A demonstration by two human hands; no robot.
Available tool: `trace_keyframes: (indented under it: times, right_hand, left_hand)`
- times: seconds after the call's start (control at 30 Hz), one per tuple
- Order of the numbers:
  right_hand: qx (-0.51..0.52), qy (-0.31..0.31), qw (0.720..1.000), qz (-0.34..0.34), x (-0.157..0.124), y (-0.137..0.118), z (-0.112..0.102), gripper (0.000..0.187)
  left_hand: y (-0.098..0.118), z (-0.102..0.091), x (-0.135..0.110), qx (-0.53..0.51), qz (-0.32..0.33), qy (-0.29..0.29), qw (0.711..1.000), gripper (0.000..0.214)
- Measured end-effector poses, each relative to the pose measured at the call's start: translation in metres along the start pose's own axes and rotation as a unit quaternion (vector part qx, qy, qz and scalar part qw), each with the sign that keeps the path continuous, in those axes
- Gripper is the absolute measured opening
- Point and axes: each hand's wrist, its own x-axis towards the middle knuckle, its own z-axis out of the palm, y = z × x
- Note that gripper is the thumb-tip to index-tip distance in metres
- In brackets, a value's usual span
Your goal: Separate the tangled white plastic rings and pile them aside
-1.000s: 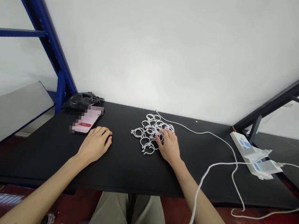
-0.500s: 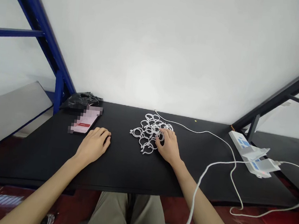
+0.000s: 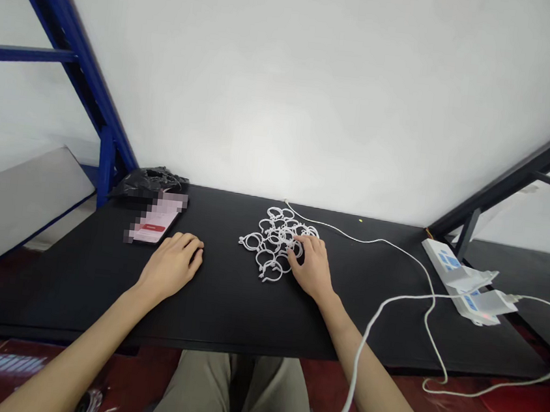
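Loose white rings on a black counter [image 3: 244,308], right hand [image 3: 312,266] at their edge.
Right-hand fingers: part-open, thumb parted from forefinger, tips at the right side of the rings [image 3: 273,252], closed on none. Rings: smooth, thin, plastic-looking, circular, with small projecting tabs; heaped flat and overlapping at mid-counter; more than ten, exact count obscured. Left hand [image 3: 170,264]: one, palm down, fingers loosely curled on the counter, holding nothing, just beside a phone [image 3: 168,214]. Phone: one, flat, rectangular, pink screen. Bag [image 3: 152,181]: one, crinkled black plastic, behind the phone. Power strip [image 3: 439,256]: one, white, oblong, at far right, bearing two white plugs. Cable [image 3: 376,243]: white, slender, looping.
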Motion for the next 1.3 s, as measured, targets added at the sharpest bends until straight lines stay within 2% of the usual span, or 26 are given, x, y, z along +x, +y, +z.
trace_keyframes:
  times: [0.43,0.67,0.77,0.87,0.97,1.1,1.2,1.3]
  right_hand:
    - [-0.003,-0.006,1.0,0.009,0.0,-0.001,-0.001,0.026]
    - [-0.001,0.014,1.0,-0.004,0.001,-0.001,-0.003,0.023]
    - [-0.003,0.012,0.998,-0.054,0.003,-0.014,-0.007,0.021]
    - [-0.012,-0.029,0.994,-0.101,0.008,-0.039,-0.004,0.023]
    - [-0.049,-0.076,0.991,-0.1,0.014,-0.064,0.007,0.027]
    - [-0.099,-0.11,0.986,-0.073,0.021,-0.079,0.023,0.016]
    - [-0.079,-0.091,0.989,-0.081,0.028,-0.076,0.026,0.018]
    - [-0.002,-0.047,0.993,-0.108,0.037,-0.07,0.025,0.022]
  left_hand:
    - [0.0,-0.001,0.0,0.016,0.002,-0.001,1.0,0.028]
    - [0.0,0.0,0.0,0.008,-0.001,-0.002,1.0,0.029]
    - [-0.001,0.001,0.001,0.017,0.001,-0.006,1.0,0.029]
    - [-0.002,0.002,0.001,0.018,0.004,-0.007,1.0,0.027]
    - [-0.002,0.001,0.002,0.013,0.003,-0.007,1.0,0.026]
    - [0.001,-0.002,0.004,0.009,-0.004,-0.01,1.0,0.027]
    - [0.003,-0.003,0.005,0.007,-0.006,-0.011,1.0,0.026]
    - [0.003,-0.004,0.006,0.014,-0.003,-0.008,1.0,0.027]
